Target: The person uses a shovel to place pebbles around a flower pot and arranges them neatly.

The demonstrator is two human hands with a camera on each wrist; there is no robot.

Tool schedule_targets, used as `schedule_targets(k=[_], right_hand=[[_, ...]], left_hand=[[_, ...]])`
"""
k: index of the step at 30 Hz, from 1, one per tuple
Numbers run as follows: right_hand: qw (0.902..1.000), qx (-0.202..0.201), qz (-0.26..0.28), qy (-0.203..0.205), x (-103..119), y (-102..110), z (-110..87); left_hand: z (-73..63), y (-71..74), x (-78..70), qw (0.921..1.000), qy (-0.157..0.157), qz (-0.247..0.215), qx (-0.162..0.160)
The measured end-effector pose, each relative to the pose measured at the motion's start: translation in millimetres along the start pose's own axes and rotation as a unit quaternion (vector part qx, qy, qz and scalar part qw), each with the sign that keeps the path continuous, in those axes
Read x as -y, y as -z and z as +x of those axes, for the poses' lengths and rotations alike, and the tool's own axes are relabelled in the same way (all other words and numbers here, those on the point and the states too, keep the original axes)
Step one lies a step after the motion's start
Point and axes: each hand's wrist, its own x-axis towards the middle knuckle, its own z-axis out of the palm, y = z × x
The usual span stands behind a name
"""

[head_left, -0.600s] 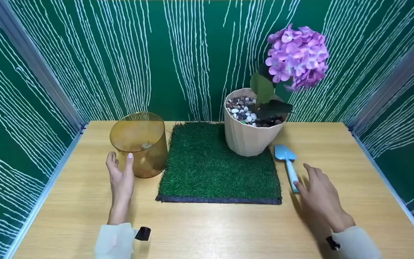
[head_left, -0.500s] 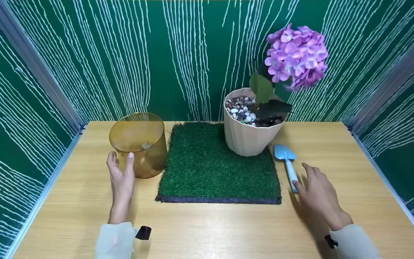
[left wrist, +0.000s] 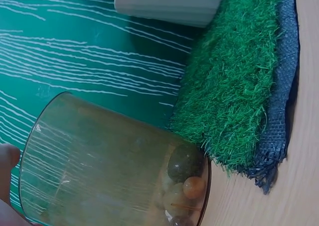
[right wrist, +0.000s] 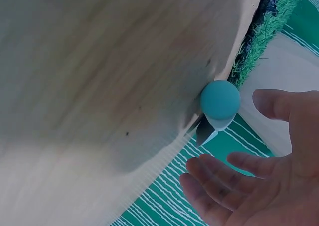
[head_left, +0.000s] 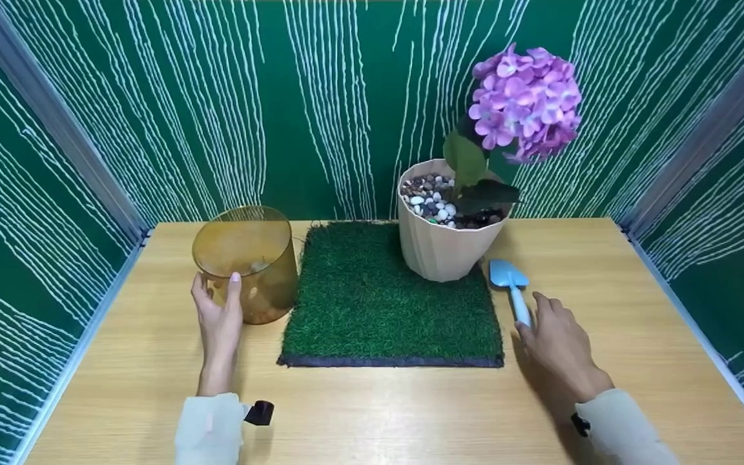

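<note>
A transparent amber container [head_left: 272,290] stands at the left of the table, with several stones [left wrist: 182,186] visible at its bottom. My left hand [head_left: 219,329] is at its near side, thumb and fingers spread; whether they touch the wall I cannot tell. On the right lies a light-blue trowel [head_left: 519,303], its blade pointing away from me. My right hand [head_left: 559,345] hovers beside the handle. In the right wrist view, the trowel's round handle end [right wrist: 220,100] sits between thumb and spread fingers, with space around it.
A square of artificial grass [head_left: 391,316] covers the table's middle. On its back right corner stands a beige pot [head_left: 443,252] of pebbles, holding a purple hydrangea [head_left: 527,103]. Green walls [head_left: 320,129] with white lines enclose the wooden table [head_left: 372,413] at the back and sides.
My right hand has moved left and slightly forward, closer to the trowel's handle. My left hand is slightly nearer the container. The head view has shifted a little.
</note>
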Motion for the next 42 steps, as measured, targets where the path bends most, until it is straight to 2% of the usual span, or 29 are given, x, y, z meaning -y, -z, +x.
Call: schedule_targets(k=[7,12,18,22,34,42], right_hand=[[0.9998,0.014,0.002,-0.011,4.1,-4.4,6.2],[0.9998,0.016,0.003,-0.014,4.2,-6.1,10.5],[0.9998,0.017,0.009,-0.006,3.2,-9.0,12.1],[0.9998,0.018,0.014,0.001,2.7,-11.1,12.1],[0.9985,-0.016,0.02,0.048,3.2,-15.4,10.6],[0.9986,-0.008,0.028,0.044,6.0,-11.2,10.2]], left_hand=[[4.8,-0.9,0.5,0.9999,0.009,-0.013,-0.006],[8.6,-2.3,-0.9,0.9989,0.013,-0.046,0.002],[11.7,-2.6,-6.1,0.9955,0.038,-0.086,0.01],[12.1,-3.9,-8.3,0.9943,0.056,-0.09,0.008],[15.6,-0.7,-17.0,0.9925,0.069,-0.101,0.005],[16.7,0.4,-25.4,0.9934,0.066,-0.094,-0.001]])
